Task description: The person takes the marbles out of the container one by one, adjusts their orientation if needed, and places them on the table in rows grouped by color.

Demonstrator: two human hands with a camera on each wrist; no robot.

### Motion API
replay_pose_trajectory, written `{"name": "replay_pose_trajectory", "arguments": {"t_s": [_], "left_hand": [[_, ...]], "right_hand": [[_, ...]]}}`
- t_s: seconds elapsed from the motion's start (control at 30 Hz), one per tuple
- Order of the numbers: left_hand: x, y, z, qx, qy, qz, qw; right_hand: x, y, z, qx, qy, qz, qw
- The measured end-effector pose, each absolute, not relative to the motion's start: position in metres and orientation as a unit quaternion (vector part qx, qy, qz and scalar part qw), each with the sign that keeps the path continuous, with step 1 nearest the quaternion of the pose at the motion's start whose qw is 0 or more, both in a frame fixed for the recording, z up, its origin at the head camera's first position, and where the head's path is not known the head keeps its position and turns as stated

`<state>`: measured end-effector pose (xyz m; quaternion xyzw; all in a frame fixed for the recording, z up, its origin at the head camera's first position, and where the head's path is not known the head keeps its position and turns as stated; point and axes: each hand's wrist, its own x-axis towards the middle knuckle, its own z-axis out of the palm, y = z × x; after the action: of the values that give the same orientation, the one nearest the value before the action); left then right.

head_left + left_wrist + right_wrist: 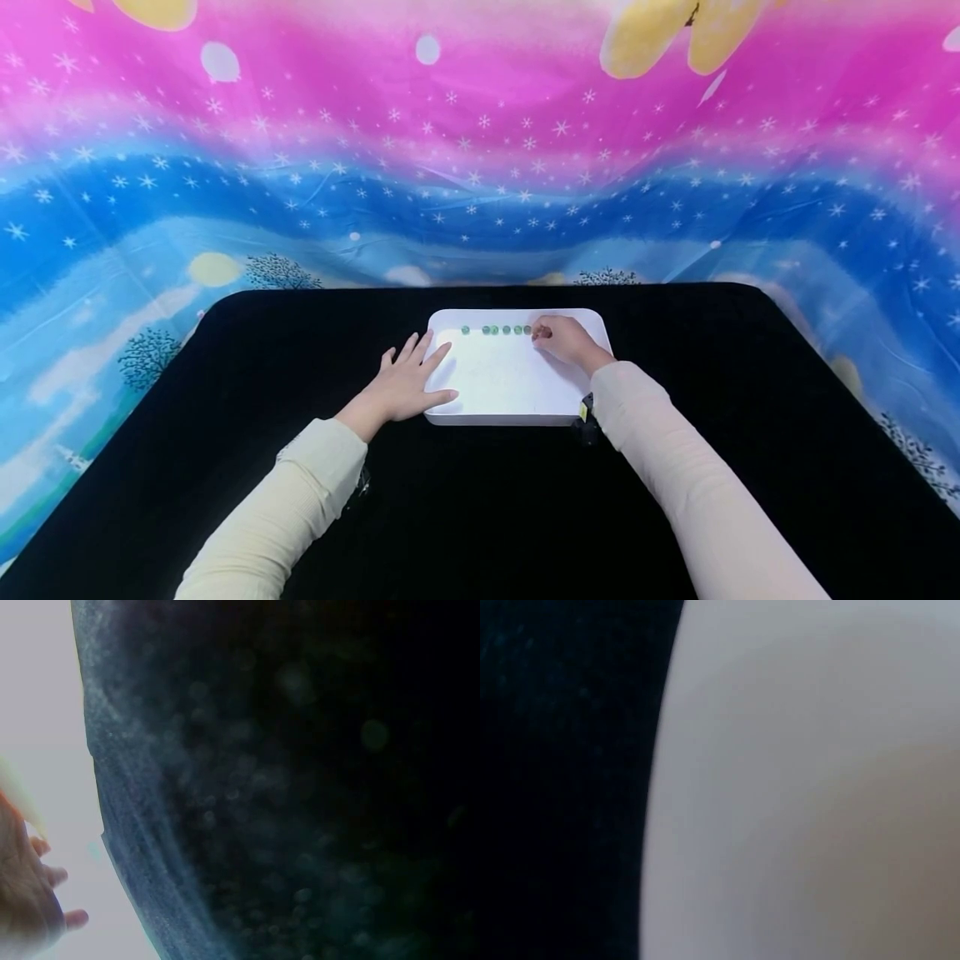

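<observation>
In the head view, a white rectangular tray [517,383] lies on the black tabletop. Several small green marbles [495,331] form a row along its far side, the leftmost standing a little apart. My left hand [401,387], fingers spread, rests over the tray's left edge; part of it also shows at the lower left of the left wrist view. At the right end of the row, my right hand [566,340] has bent fingers close beside the last visible marble [527,330]. Whether a marble is between those fingertips is hidden.
Black cloth [465,508] covers the table, and a patterned pink and blue curtain [480,167] hangs behind it. A small black device [587,421] sits under the right wrist by the tray's front corner. The right wrist view shows the blurred tray edge [667,825].
</observation>
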<state>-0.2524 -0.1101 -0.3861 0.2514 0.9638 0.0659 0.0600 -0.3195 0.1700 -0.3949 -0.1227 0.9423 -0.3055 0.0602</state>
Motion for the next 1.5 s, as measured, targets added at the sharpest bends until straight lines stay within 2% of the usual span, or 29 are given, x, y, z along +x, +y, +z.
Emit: {"name": "replay_pose_trajectory", "arguments": {"t_s": [0.73,1.5], "left_hand": [[-0.253,-0.110,-0.389,0.249,0.964,0.068,0.060],[-0.251,-0.110,-0.387,0.255,0.962,0.078,0.062]], "right_hand": [[-0.316,0.171,-0.394,-0.151,0.946,-0.285,0.043],[-0.307,0.175,-0.381,-0.130,0.933,-0.333,0.038]]}}
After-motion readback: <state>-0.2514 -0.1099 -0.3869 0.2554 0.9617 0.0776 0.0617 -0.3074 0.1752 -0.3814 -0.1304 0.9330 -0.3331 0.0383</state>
